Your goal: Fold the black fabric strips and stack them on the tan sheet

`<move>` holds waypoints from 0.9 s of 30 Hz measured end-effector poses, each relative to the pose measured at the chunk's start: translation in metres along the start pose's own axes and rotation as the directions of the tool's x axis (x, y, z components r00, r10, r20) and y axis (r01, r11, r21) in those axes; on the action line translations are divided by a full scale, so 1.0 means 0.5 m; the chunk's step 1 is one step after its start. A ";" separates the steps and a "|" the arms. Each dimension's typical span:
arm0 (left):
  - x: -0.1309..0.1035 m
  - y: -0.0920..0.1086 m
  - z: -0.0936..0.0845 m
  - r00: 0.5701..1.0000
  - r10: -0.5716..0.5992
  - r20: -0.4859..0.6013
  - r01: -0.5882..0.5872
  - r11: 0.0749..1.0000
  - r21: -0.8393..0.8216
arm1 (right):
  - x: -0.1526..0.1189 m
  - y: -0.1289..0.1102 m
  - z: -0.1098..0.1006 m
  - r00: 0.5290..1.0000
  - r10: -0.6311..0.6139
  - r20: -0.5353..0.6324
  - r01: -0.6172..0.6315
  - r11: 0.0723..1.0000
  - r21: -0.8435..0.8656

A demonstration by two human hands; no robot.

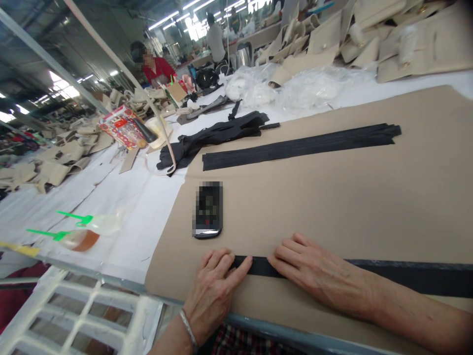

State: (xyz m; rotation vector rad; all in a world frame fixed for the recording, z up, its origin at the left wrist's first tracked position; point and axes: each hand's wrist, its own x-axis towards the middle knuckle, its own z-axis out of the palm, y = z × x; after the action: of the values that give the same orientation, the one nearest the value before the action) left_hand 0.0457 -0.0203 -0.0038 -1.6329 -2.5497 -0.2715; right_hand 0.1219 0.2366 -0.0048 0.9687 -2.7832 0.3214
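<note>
A long black strip (424,277), which looks like fabric or thin leather, lies along the near side of the tan sheet (314,207). My left hand (214,278) is at the strip's left end, fingers bent and closed on it, with one finger stretched along the top. A bracelet circles that wrist. Just to the right, my right hand (306,261) presses its bunched fingertips and thumb on the same strip. A short length of black shows between both hands. The undersides of the fingers are hidden. Beyond the left hand lies a dark phone-like device (210,209), partly blurred.
A flat stack of black strips (295,148) and a crumpled black bundle (221,134) lie farther back. Two green-tipped bottles (79,239) rest on the white table at left. Clear plastic bags (310,88) and beige pieces (432,47) are piled behind. A person in red (160,69) is beyond.
</note>
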 end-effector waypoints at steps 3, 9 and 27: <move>0.001 -0.001 0.002 1.000 0.012 -0.016 -0.012 1.000 0.006 | -0.015 0.004 0.000 1.000 0.013 0.012 -0.013 1.000 0.002; -0.002 0.003 0.016 0.995 0.031 -0.091 -0.029 0.999 0.020 | -0.031 0.008 0.000 1.000 0.018 0.024 -0.017 1.000 -0.009; -0.017 -0.026 -0.010 0.994 0.095 -0.061 -0.090 0.993 0.080 | -0.040 0.010 0.035 0.993 -0.031 -0.113 0.030 0.999 -0.015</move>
State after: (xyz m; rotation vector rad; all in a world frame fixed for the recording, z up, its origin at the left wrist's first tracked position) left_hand 0.0373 -0.0341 -0.0016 -1.6794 -2.3989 -0.2121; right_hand 0.1327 0.2475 -0.0269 0.9581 -2.6624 0.3426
